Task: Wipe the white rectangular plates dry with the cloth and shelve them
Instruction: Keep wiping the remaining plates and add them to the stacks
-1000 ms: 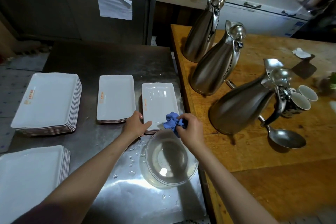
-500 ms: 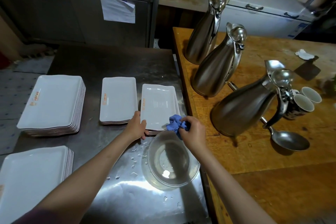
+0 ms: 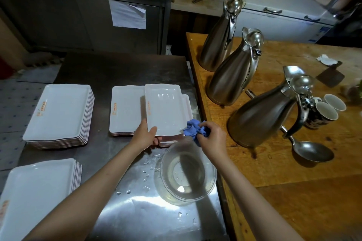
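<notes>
My left hand [image 3: 146,135] grips the near edge of a small white rectangular plate [image 3: 164,107], lifted a little off the short stack [image 3: 186,103] under it and overlapping the stack to its left. A crumpled blue cloth [image 3: 193,130] is bunched in my right hand [image 3: 212,137], touching the plate's near right corner. Another short stack of small white plates [image 3: 125,109] lies just left on the steel table [image 3: 121,70]. Two taller stacks of large white plates sit at the left [image 3: 58,111] and near left [image 3: 33,195].
A clear bowl [image 3: 188,172] with water drops around it stands just in front of my hands. On the wooden table [image 3: 293,172] to the right stand three steel jugs [image 3: 260,111], two cups [image 3: 327,111] and a ladle [image 3: 311,150]. A steel cabinet [image 3: 98,15] is behind.
My left hand has lifted the top small plate off its stack and shifted it left and up. My right hand with the cloth has stayed at the plate's near right corner.
</notes>
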